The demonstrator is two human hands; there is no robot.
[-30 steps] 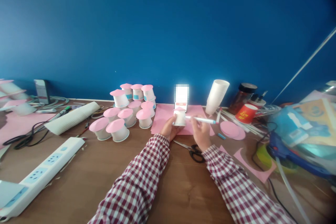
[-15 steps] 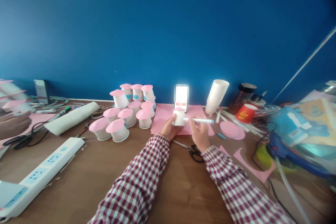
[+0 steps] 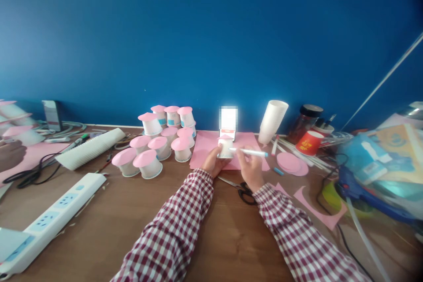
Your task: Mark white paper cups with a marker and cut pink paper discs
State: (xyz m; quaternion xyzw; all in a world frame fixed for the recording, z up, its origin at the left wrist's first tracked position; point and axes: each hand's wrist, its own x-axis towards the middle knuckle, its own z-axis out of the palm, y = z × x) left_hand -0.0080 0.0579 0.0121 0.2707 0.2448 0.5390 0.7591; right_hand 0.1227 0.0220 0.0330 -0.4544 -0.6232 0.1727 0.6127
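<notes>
My left hand point(image 3: 213, 161) is closed on a white paper cup point(image 3: 226, 149), upside down with a pink paper cone on top. Between the fingers of my right hand point(image 3: 251, 171) is a white marker point(image 3: 249, 152); its tip points left, at or very near the cup's side. The marker's blue cap point(image 3: 278, 171) lies on the table to the right. Black-handled scissors point(image 3: 246, 194) rest below my hands. Beneath and behind the cup is a pink paper sheet point(image 3: 201, 152), with a bright phone-like screen point(image 3: 228, 119) standing on it.
Several pink-topped cups point(image 3: 148, 163) are grouped at left. A tilted cup stack point(image 3: 273, 121), pink discs point(image 3: 291, 163), a red cup point(image 3: 309, 142) and a blue glue gun point(image 3: 373, 202) lie to the right. A power strip point(image 3: 56, 218) and another person's hand point(image 3: 12, 155) are at left.
The marker has shifted very slightly left and down beside the cup. At the far left, the other person's hand has drawn back toward the edge of view.
</notes>
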